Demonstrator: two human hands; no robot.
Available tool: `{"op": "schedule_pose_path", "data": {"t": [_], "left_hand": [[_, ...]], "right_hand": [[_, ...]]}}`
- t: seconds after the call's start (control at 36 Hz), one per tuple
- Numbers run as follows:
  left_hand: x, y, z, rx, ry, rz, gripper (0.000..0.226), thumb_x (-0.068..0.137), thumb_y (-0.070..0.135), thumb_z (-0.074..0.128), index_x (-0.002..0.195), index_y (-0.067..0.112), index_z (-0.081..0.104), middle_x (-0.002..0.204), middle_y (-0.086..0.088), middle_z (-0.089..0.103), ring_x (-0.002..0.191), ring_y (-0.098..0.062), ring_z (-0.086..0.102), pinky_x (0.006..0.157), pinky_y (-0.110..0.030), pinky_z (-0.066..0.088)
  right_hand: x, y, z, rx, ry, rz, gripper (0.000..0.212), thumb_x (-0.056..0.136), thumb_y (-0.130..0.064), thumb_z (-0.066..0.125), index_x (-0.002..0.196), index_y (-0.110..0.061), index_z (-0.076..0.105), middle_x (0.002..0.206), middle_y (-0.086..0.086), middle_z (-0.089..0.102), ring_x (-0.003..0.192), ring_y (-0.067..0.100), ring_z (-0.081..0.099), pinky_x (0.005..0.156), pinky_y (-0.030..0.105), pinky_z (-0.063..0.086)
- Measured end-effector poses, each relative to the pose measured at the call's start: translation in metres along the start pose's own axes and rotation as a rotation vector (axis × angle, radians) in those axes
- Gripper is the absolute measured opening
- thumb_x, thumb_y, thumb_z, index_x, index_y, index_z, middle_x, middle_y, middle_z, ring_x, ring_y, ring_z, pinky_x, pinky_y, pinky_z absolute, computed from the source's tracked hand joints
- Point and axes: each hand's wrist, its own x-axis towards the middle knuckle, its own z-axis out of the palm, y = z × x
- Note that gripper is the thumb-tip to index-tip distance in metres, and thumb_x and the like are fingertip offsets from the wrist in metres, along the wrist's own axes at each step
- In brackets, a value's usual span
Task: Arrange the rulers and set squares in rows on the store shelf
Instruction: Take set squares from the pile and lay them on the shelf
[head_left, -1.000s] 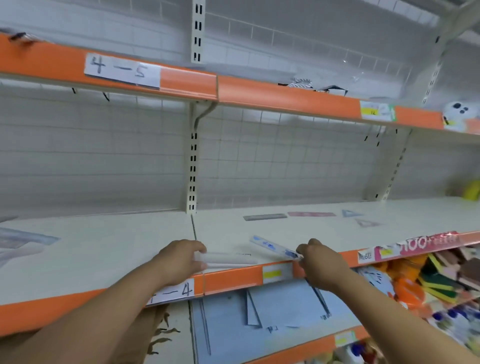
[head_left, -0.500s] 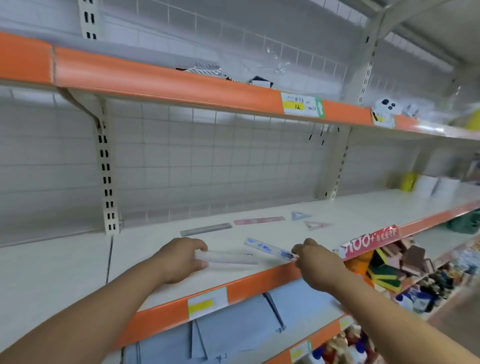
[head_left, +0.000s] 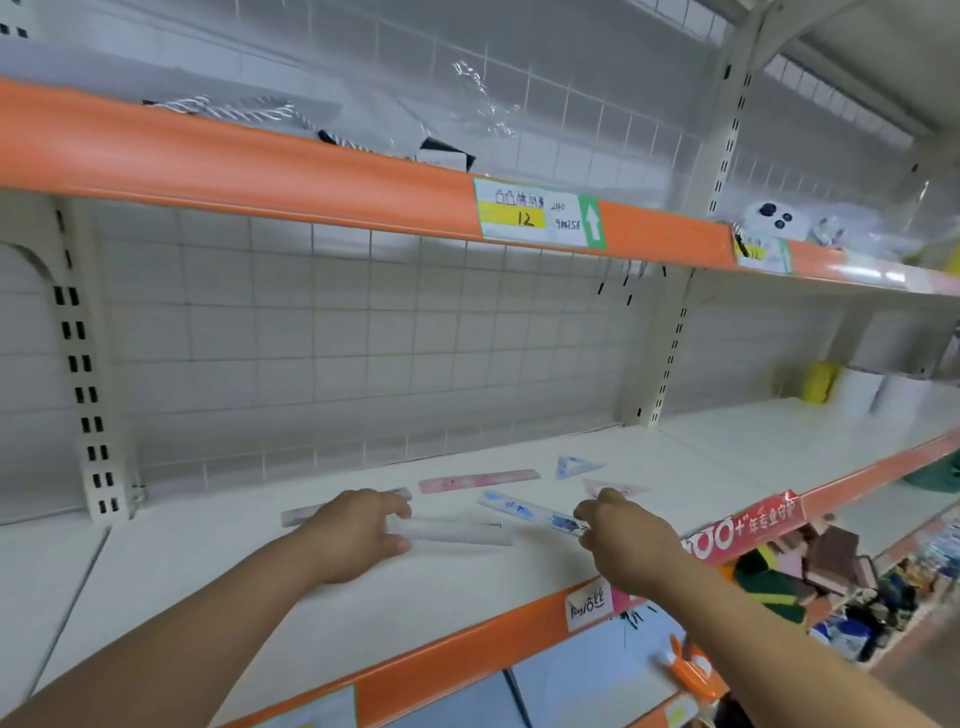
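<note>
At the front of the shelf (head_left: 260, 597), the left hand (head_left: 358, 535) grips the end of a clear ruler (head_left: 457, 532) and the right hand (head_left: 623, 540) pinches a blue ruler (head_left: 524, 509). Both look thin, light, stiff and slippery, so holding by the long edges seems safest.

One wide-angle view from the head, forward and slightly down onto the shelf (head_left: 467, 587); close before it
</note>
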Motion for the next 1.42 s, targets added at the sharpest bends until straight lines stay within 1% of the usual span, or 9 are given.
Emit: {"op": "schedule_pose_path", "data": {"t": [0.28, 0.39, 0.53, 0.67, 0.81, 0.94, 1.11, 1.25, 1.42], "left_hand": [[0.027, 0.031, 0.025, -0.022, 0.022, -0.106, 0.037, 0.091, 0.038, 0.059, 0.127, 0.029, 0.055, 0.092, 0.010, 0.048, 0.087, -0.010, 0.050, 0.074, -0.020, 0.037], [0.036, 0.051, 0.040, -0.050, 0.035, -0.202, 0.037, 0.091, 0.039, 0.059, 0.127, 0.030, 0.054, 0.096, 0.008, 0.051, 0.087, -0.010, 0.053, 0.074, -0.021, 0.040], [0.044, 0.085, 0.058, -0.001, 0.073, -0.260, 0.030, 0.090, 0.038, 0.061, 0.119, 0.027, 0.058, 0.092, 0.011, 0.053, 0.084, -0.010, 0.050, 0.074, -0.021, 0.037], [0.048, 0.121, 0.072, 0.016, 0.120, -0.347, 0.034, 0.090, 0.036, 0.062, 0.122, 0.025, 0.058, 0.096, 0.009, 0.054, 0.089, -0.010, 0.050, 0.084, -0.021, 0.040], [0.049, 0.148, 0.086, 0.053, 0.131, -0.413, 0.038, 0.088, 0.042, 0.063, 0.124, 0.029, 0.058, 0.118, 0.008, 0.062, 0.096, -0.009, 0.051, 0.084, -0.018, 0.037], [0.051, 0.166, 0.092, 0.104, 0.128, -0.453, 0.036, 0.088, 0.042, 0.063, 0.121, 0.028, 0.061, 0.112, 0.008, 0.066, 0.104, -0.010, 0.057, 0.086, -0.018, 0.039], [0.054, 0.170, 0.090, 0.109, 0.075, -0.478, 0.042, 0.088, 0.041, 0.063, 0.129, 0.032, 0.057, 0.130, 0.012, 0.059, 0.120, -0.008, 0.052, 0.099, -0.019, 0.037], [0.059, 0.168, 0.091, 0.100, 0.015, -0.458, 0.041, 0.089, 0.039, 0.063, 0.129, 0.031, 0.058, 0.131, 0.013, 0.058, 0.119, -0.007, 0.052, 0.096, -0.016, 0.036], [0.060, 0.163, 0.096, 0.126, -0.015, -0.468, 0.048, 0.089, 0.039, 0.062, 0.135, 0.028, 0.053, 0.138, 0.006, 0.051, 0.127, -0.011, 0.046, 0.103, -0.017, 0.030]], "right_hand": [[0.050, 0.050, 0.018, 0.027, -0.022, -0.116, 0.029, 0.099, -0.023, 0.041, 0.126, -0.018, 0.051, 0.122, 0.006, 0.047, 0.105, 0.024, 0.056, 0.079, 0.033, 0.045], [0.074, 0.079, 0.024, 0.017, -0.034, -0.196, 0.029, 0.099, -0.023, 0.040, 0.126, -0.017, 0.051, 0.124, 0.007, 0.046, 0.105, 0.026, 0.056, 0.076, 0.032, 0.043], [0.097, 0.116, 0.024, 0.015, -0.064, -0.299, 0.033, 0.095, -0.011, 0.041, 0.125, -0.019, 0.051, 0.122, 0.005, 0.045, 0.102, 0.024, 0.055, 0.069, 0.029, 0.037], [0.113, 0.152, 0.025, 0.008, -0.082, -0.396, 0.034, 0.093, -0.008, 0.041, 0.124, -0.019, 0.053, 0.100, 0.000, 0.034, 0.084, 0.021, 0.048, 0.068, 0.029, 0.038], [0.122, 0.184, 0.030, -0.020, -0.112, -0.472, 0.034, 0.094, -0.010, 0.041, 0.126, -0.018, 0.052, 0.099, 0.000, 0.034, 0.083, 0.020, 0.047, 0.068, 0.029, 0.038], [0.129, 0.210, 0.036, -0.023, -0.174, -0.530, 0.037, 0.094, -0.011, 0.042, 0.129, -0.021, 0.051, 0.112, 0.003, 0.044, 0.093, 0.022, 0.053, 0.071, 0.030, 0.040], [0.139, 0.233, 0.045, -0.003, -0.261, -0.605, 0.033, 0.095, -0.018, 0.047, 0.126, -0.028, 0.054, 0.102, -0.005, 0.041, 0.093, 0.017, 0.052, 0.080, 0.030, 0.044], [0.143, 0.238, 0.048, 0.034, -0.292, -0.617, 0.034, 0.096, -0.023, 0.049, 0.128, -0.030, 0.055, 0.107, -0.007, 0.044, 0.103, 0.016, 0.052, 0.087, 0.027, 0.043], [0.147, 0.238, 0.053, 0.063, -0.267, -0.619, 0.034, 0.096, -0.026, 0.050, 0.129, -0.031, 0.056, 0.108, -0.006, 0.044, 0.102, 0.016, 0.052, 0.082, 0.023, 0.042]]}}
